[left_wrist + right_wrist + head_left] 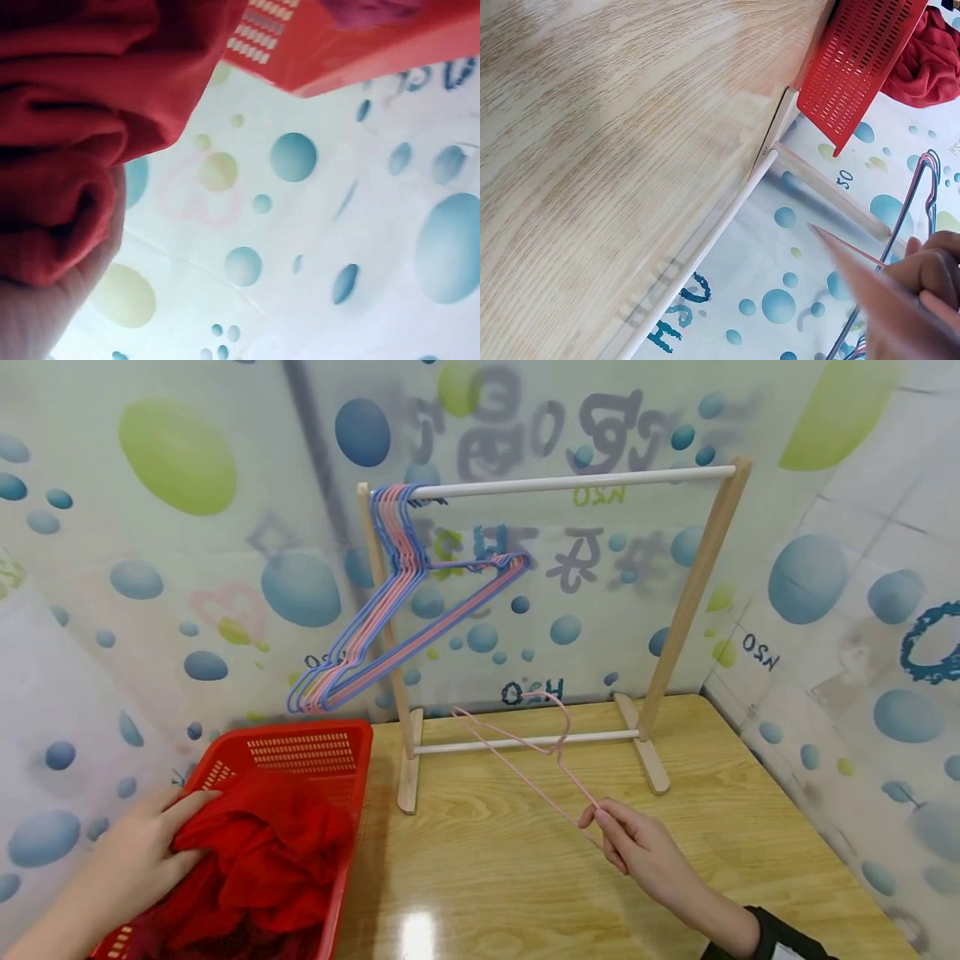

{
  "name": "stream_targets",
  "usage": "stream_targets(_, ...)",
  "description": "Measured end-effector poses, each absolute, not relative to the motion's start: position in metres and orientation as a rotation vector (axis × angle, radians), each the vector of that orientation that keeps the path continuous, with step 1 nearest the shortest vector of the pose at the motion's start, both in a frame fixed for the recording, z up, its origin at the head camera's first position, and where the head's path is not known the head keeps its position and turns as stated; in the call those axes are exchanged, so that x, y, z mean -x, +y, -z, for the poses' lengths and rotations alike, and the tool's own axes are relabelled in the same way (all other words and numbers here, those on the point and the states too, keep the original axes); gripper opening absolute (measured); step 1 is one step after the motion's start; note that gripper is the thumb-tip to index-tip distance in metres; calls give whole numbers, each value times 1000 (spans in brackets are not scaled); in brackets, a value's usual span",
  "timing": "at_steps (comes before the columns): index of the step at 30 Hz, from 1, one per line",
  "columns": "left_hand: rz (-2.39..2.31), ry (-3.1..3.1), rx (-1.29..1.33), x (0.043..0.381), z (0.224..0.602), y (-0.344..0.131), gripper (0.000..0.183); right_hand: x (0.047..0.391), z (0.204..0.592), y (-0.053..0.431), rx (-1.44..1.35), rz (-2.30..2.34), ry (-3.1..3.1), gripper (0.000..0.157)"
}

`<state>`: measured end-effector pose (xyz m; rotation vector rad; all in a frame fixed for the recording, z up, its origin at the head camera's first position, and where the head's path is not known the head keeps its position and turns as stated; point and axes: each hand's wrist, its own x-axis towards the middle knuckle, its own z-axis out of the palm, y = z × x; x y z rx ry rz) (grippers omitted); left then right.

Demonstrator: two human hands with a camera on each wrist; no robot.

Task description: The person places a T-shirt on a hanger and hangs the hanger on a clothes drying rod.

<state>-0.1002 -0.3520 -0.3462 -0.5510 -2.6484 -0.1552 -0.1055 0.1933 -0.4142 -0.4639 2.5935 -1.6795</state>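
A bunched red cloth garment (262,835) rises from the red plastic basket (352,743) at the left. My left hand (142,852) grips its left side between thumb and fingers; the left wrist view shows the red fabric (90,97) folded over that hand. Over the table, my right hand (637,852) pinches one end of a pink hanger (517,768), whose hook points up and away. The right wrist view has the right hand (922,292) close up and blurred at the lower right.
A wooden rack with a white top rail (570,483) stands at the back of the table (480,877). Several blue and pink hangers (397,577) hang bunched at its left end. Behind is a wall covering (300,468) printed with bubbles.
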Motion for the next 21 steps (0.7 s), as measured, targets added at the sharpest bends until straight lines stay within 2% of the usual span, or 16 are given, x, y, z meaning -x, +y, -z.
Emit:
stream_targets(11,426,-2525,428,99,318,-301,46,104,413,196,389,1707,2564,30)
stream_targets(21,648,-2509,371,100,310,-236,41,102,411,202,290,1743,2570,34)
